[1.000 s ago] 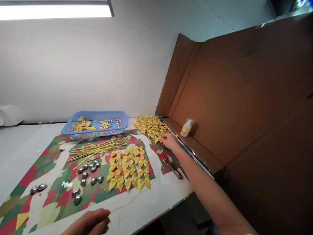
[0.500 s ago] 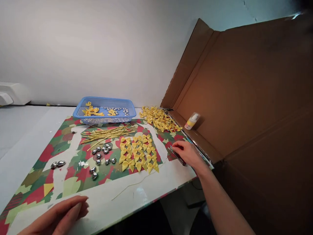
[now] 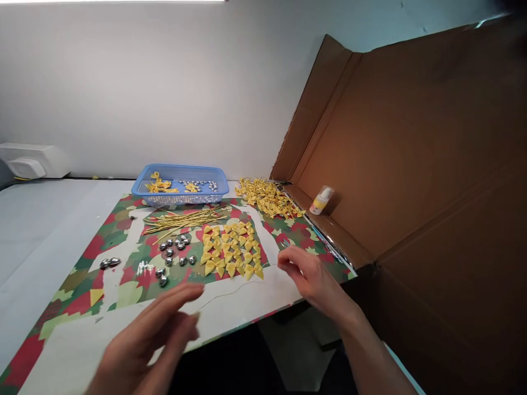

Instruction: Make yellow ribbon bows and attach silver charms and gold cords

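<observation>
My left hand hovers over the near edge of the white board area, thumb and fingers apart and slightly blurred. A thin pale thread lies between my hands, its left end near my left fingertips. My right hand is closed in a pinch at the right; what sits between its fingertips is hidden. Just behind it the tips of a metal tool show. Yellow ribbon bows lie in rows in the middle. Left of them are several shiny silver beads.
Gold-yellow ties lie in a bundle behind the beads. Further back stands a blue basket with bows and beads inside. A pile of yellow bows and a small bottle are at the back right. A cardboard wall rises on the right.
My left hand has come right and up, nearer the thread, and its fingers have parted. My right hand has drawn off the metal tool, moving slightly left and nearer. The view has shifted a little.
</observation>
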{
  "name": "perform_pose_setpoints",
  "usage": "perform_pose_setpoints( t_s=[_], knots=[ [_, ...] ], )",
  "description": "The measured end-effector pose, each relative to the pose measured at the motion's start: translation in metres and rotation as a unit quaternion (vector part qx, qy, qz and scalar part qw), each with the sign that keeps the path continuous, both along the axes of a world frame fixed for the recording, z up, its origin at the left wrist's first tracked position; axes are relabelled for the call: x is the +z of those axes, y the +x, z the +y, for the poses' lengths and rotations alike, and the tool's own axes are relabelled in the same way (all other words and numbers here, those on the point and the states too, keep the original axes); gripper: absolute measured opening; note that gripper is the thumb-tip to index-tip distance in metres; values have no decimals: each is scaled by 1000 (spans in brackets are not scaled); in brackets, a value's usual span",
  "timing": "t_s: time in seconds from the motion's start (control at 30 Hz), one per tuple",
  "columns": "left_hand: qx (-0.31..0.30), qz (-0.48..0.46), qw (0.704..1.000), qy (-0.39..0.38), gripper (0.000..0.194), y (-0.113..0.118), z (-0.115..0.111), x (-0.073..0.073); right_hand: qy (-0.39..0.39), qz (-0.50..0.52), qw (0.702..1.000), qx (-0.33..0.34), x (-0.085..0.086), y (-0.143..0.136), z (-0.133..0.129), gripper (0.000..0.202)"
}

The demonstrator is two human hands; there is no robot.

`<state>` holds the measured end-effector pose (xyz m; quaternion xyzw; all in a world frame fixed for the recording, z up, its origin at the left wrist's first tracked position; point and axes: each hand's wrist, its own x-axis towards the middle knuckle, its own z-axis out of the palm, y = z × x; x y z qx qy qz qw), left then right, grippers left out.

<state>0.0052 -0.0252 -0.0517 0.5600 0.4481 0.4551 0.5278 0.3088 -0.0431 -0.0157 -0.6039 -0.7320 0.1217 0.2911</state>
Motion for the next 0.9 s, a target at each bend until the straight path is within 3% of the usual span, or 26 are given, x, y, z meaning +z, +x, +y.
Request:
perform_pose_setpoints(
  t_s=[0.03,0.1,0.13,0.2,0.3,0.4,0.53,0.63,0.77,0.9],
  knots=[
    [-18,9,999,33,38,16,0,12,5,11,1000,25,6,-12,-7,20],
    [-121,-4,992,29,46,42,2,29,25,33,996,73,14,-34,-16,20],
    [-175,-21,984,12,41,51,4,34,50,49,994,85,17,-42,-19,21],
    [-225,-44,972,-42,20,58,9,38,100,90,989,69,17,-50,-20,20],
    [-223,-135,952,-158,32,50,11,35,106,273,956,6,10,-52,-14,13],
    [-207,-245,911,-258,26,36,6,31,58,463,885,-1,2,-60,-8,28],
    [-201,-283,885,-309,21,25,-10,28,-12,610,792,15,-1,-81,-6,34],
    [-199,-361,847,-337,14,20,-24,25,-54,692,720,22,0,-90,-8,38],
    [-189,-458,807,-322,11,14,-36,19,-62,738,671,33,-6,-92,-14,39],
    [-168,-506,785,-317,5,13,-38,15,-72,750,656,38,-17,-92,-22,34]
  ],
)
